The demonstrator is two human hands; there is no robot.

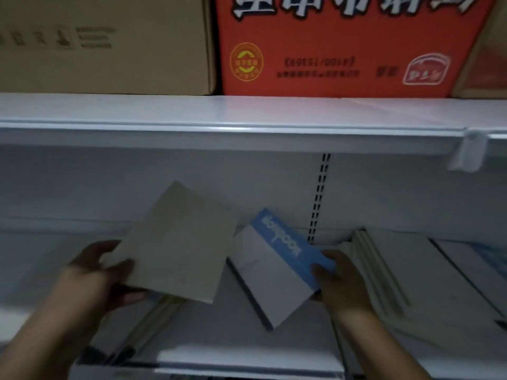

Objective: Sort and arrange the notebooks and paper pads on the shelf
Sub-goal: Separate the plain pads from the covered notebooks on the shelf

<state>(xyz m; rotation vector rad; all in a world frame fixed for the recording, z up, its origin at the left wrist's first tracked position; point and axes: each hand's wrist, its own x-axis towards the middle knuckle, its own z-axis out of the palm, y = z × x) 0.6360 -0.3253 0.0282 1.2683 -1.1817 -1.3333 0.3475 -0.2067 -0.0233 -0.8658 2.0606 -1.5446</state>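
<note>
My left hand (pixel 101 275) grips the lower left corner of a plain beige pad (pixel 175 242), held tilted above the lower shelf (pixel 241 355). My right hand (pixel 337 278) holds a white notebook with a blue band and white lettering (pixel 277 267) by its right edge, also tilted and lifted. The two items nearly touch at the middle. Under the beige pad, more pads (pixel 153 322) lie on the shelf, partly hidden. To the right lies a stack of white and cream pads (pixel 406 270).
The white upper shelf (pixel 247 122) juts out just above my hands. On it stand a brown cardboard box (pixel 104 45) and a red printed box (pixel 343 48). A slotted upright (pixel 318 198) runs down the back wall. A plastic tag holder (pixel 469 152) hangs at the right.
</note>
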